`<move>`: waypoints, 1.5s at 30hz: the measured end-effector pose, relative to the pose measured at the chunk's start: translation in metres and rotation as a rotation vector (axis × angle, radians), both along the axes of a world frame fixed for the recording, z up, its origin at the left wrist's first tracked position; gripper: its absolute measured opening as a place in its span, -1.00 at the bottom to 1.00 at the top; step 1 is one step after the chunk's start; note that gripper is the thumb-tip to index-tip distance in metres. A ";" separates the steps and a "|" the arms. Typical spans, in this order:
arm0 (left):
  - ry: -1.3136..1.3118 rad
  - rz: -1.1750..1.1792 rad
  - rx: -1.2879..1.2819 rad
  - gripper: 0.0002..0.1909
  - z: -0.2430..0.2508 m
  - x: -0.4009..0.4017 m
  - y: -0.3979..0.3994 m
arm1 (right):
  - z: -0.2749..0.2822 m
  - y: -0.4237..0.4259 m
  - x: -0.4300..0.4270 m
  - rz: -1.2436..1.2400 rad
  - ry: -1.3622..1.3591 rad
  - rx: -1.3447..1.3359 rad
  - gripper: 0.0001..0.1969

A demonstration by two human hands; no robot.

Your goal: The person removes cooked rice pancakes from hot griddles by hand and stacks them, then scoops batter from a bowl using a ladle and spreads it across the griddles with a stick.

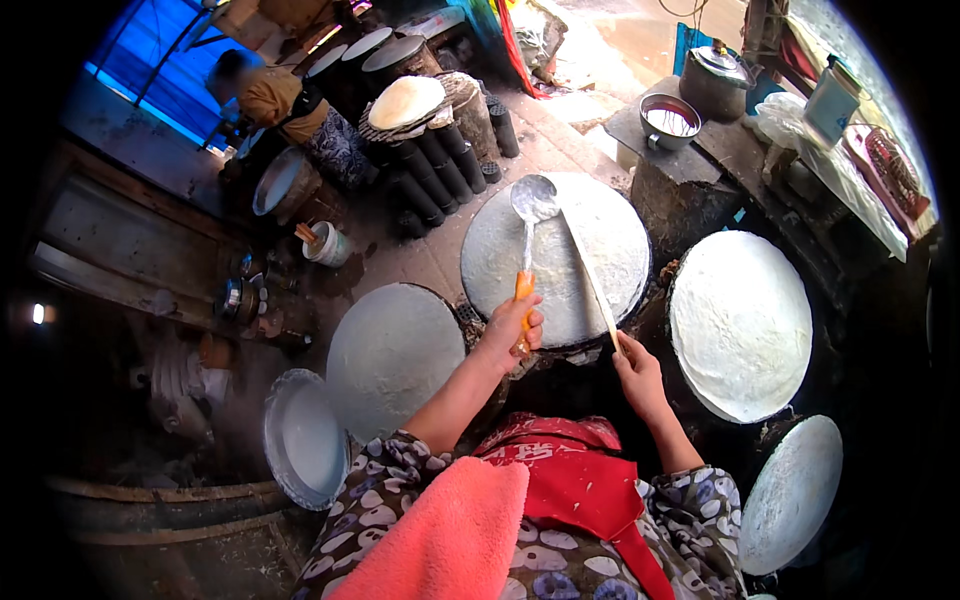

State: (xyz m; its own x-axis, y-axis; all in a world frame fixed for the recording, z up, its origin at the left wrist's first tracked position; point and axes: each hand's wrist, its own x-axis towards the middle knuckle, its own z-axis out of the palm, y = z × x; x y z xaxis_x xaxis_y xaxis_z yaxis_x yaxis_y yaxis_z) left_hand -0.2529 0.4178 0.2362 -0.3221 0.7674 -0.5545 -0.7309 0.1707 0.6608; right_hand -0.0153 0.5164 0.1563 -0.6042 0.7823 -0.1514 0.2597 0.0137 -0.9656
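Note:
My left hand grips the orange handle of a metal ladle, its bowl coated with white batter. In my right hand is a thin, pale wooden stick. The stick's far end meets the ladle bowl above a round griddle covered with a pale batter layer. Left of it sits another coated round griddle. To the right is a griddle with a whiter sheet, and nearer me on that side is one more round pale griddle.
A basin of white liquid stands at my left. Beyond the griddles are stacked coal briquettes, a pale flatbread on a rack, and a person bending. A pan and lidded pot occupy the right ledge.

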 end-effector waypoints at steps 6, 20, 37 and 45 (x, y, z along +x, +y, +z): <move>-0.496 0.036 0.535 -0.72 0.029 -0.009 -0.036 | 0.032 0.009 -0.003 -0.212 0.362 -0.454 -0.59; -0.084 -0.021 0.309 -0.71 0.076 -0.041 -0.077 | 0.045 -0.026 -0.008 0.048 -0.693 0.774 -0.49; 0.013 -0.351 0.266 -0.62 0.074 -0.052 -0.265 | -0.010 -0.294 0.015 -0.517 -0.159 0.060 -0.51; -0.194 -0.607 0.287 -0.65 0.062 -0.024 -0.291 | 0.013 -0.391 0.048 -0.543 -0.380 0.202 -0.47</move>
